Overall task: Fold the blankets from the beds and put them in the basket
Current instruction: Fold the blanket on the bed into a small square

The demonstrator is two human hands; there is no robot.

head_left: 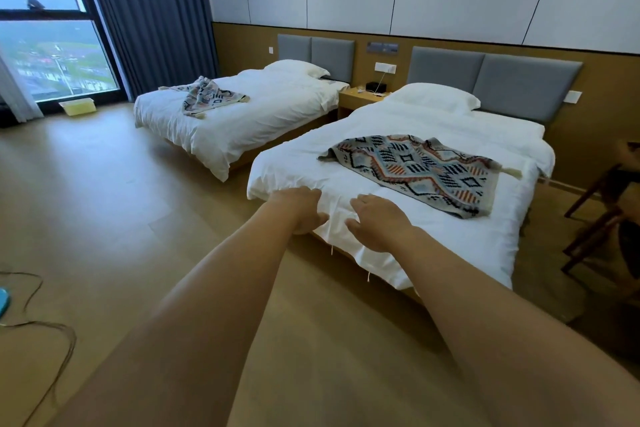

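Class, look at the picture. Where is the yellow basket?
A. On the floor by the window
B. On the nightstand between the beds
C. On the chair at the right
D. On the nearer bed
A: the yellow basket sits on the floor below the window, beyond the far bed.

Dark blue pleated curtains (145, 10) hang beside a tall black-framed window (45, 45). Between the headboards stands a light wooden nightstand (356, 100) — a small black box (375, 87) sits on top. A dark wooden chair (599, 208) is at the right edge, and thin cables (45, 322) trail over the pale wood-look floor (104, 201) — lower left.
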